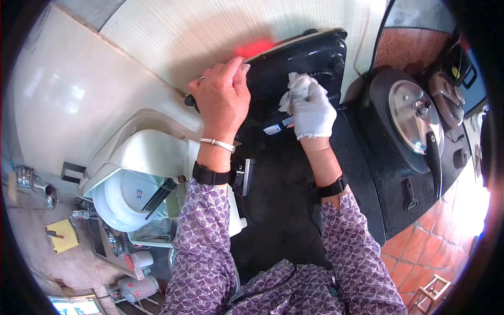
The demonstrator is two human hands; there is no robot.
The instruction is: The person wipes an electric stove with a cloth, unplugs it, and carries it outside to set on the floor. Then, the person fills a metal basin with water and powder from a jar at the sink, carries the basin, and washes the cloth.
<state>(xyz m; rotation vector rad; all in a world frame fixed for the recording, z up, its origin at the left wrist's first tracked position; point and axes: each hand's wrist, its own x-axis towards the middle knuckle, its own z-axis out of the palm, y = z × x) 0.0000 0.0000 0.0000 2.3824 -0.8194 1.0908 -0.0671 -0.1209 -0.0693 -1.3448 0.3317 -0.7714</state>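
Far left: small yellow rectangular sponge [62,234] lying low on the grey floor, well apart from everything else. Just right of it, pale green plastic dish rack [157,152] holding a round white bowl [123,202] with dark chopsticks [159,195] leaning across its rim. Below the rack, a small white canister [137,288] lying on its side.

Centre: bare left hand [223,100], ring and silver bangle on, black band at the wrist, fingers clamped over the near-left edge of the flat black induction cooker [310,55], which stands tilted up against the pale wall, a red glow at its far edge. Beside it, right hand [313,113] in a white cloth glove, fingers closed on a crumpled white rag [295,86] pressed to the cooker's dark surface. Purple leaf-print sleeves below both wrists.

Right: black table [367,194] carrying a black electric pot [386,105] with a shiny round metal lid [415,115], shut, contents hidden. Near right, red tiled floor [420,247].
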